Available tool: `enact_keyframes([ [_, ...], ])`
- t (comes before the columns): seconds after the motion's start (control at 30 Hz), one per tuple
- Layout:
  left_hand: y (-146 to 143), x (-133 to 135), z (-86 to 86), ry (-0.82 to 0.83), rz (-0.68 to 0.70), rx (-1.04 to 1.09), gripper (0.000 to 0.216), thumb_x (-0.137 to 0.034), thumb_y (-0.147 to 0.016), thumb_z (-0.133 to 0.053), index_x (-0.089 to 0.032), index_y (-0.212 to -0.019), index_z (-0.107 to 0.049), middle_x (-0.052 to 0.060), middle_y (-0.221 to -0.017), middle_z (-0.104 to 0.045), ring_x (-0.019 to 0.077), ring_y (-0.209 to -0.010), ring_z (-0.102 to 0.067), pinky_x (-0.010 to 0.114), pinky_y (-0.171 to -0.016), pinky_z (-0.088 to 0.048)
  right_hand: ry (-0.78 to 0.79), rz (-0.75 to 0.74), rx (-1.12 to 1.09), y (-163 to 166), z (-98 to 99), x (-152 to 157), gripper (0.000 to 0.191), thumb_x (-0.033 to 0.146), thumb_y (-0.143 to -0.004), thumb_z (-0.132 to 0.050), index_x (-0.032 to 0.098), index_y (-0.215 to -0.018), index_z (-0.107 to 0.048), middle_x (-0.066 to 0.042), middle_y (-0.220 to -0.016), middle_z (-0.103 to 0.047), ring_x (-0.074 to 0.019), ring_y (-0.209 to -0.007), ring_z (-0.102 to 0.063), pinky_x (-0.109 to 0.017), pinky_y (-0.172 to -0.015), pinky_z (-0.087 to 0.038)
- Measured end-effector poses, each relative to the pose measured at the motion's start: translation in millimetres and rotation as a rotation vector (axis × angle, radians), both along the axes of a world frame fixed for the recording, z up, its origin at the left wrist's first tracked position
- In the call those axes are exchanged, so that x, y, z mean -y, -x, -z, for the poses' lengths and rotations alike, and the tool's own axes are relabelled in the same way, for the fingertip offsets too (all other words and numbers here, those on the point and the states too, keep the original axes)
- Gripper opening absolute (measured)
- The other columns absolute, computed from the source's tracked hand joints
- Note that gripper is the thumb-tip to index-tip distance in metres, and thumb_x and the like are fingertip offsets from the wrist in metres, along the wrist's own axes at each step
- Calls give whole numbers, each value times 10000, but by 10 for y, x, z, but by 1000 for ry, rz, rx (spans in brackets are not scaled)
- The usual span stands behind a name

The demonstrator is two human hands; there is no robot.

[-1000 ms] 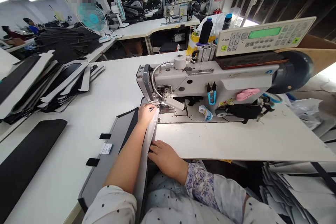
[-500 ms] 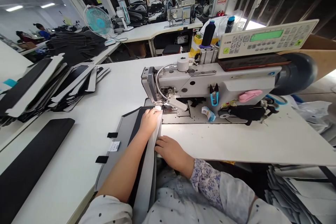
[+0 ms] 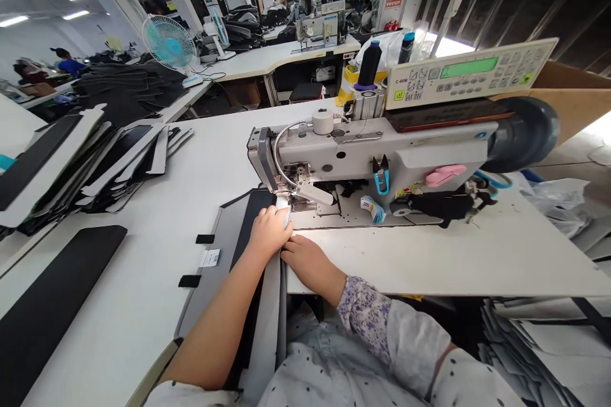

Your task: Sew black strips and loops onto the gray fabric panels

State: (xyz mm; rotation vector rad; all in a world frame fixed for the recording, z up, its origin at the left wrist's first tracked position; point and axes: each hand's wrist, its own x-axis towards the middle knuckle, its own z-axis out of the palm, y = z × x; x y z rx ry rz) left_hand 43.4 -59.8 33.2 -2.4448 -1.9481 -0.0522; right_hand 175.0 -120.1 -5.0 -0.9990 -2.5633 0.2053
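Observation:
A grey fabric panel [image 3: 224, 222] with black tabs and a small white label [image 3: 210, 258] lies on the table, its right edge running up to the sewing machine [image 3: 334, 152]. Along that edge runs a pale grey strip [image 3: 265, 311] beside a black band. My left hand [image 3: 270, 230] pinches the strip just in front of the presser foot area, fingers closed over it. Close behind, my right hand [image 3: 311, 267] grips the panel's right edge, its thumb hidden. The two hands nearly touch. The needle itself is too small to make out.
Stacks of black and grey pieces [image 3: 119, 159] lie at the left, with a long black piece [image 3: 62, 292] nearer me. Blue thread snips [image 3: 381, 175] hang on the machine. More grey pieces [image 3: 534, 350] are piled at lower right. A fan [image 3: 169, 43] stands behind.
The panel has slid a little forward toward the machine. My right hand has moved up closer to my left hand. The whole view has shifted slightly.

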Motion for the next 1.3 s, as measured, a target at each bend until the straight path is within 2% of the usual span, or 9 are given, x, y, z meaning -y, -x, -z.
enact_keyframes([
  [0.17, -58, 2, -44, 136, -71, 21, 478, -143, -818, -417, -209, -1267, -564, 72, -1119, -668, 223, -1001, -602, 312, -856, -446, 35, 14, -47, 44, 30, -77, 160, 52, -906, -506, 160, -895, -624, -69, -988, -647, -166, -990, -576, -301, -898, -469],
  [0.33, -97, -75, -40, 131, -106, 62, 461, -154, -803, -446, -227, -1242, -567, 62, -1115, -669, 210, -993, -613, 293, -853, -439, 65, 25, -65, 35, 44, -90, 152, 59, -908, -510, 159, -906, -625, -78, -1022, -647, -172, -1015, -580, -318, -912, -481],
  [0.53, -75, -26, -50, 163, -131, 101, 455, -141, -789, -458, -241, -1221, -560, 45, -1039, -682, 205, -940, -623, 296, -810, -447, 91, 46, -92, 42, 65, -75, 175, 47, -912, -493, 158, -960, -619, -85, -1052, -642, -175, -1038, -580, -337, -937, -478],
  [0.77, -122, -94, -55, 172, -170, 122, 450, -155, -773, -473, -238, -1205, -570, 47, -996, -686, 215, -925, -624, 306, -807, -447, 58, 47, -80, 48, 80, -68, 177, 49, -901, -496, 164, -969, -612, -89, -1044, -641, -194, -1038, -575, -370, -950, -475],
  [0.9, -109, -34, -80, 186, -165, 120, 450, -142, -769, -463, -238, -1196, -567, 43, -1010, -683, 209, -934, -626, 300, -798, -444, 21, 35, -39, 32, 37, -2, 205, 24, -894, -464, 152, -967, -607, -90, -1022, -639, -192, -1015, -572, -357, -964, -462],
  [1.07, -78, 82, -102, 190, -151, 130, 416, -144, -775, -462, -243, -1160, -583, 38, -1028, -680, 200, -924, -627, 293, -782, -443, -34, -40, 11, -13, -89, 102, 154, 46, -852, -526, 124, -952, -613, -95, -1014, -636, -220, -1023, -546, -359, -1015, -418],
  [1.3, -69, -50, -95, 170, -123, 104, 415, -131, -776, -466, -238, -1159, -581, 50, -1042, -678, 206, -958, -621, 294, -795, -438, 11, -43, 0, 14, -131, 98, 94, 81, -866, -549, 148, -877, -614, -71, -950, -625, -195, -929, -557, -302, -895, -468],
])
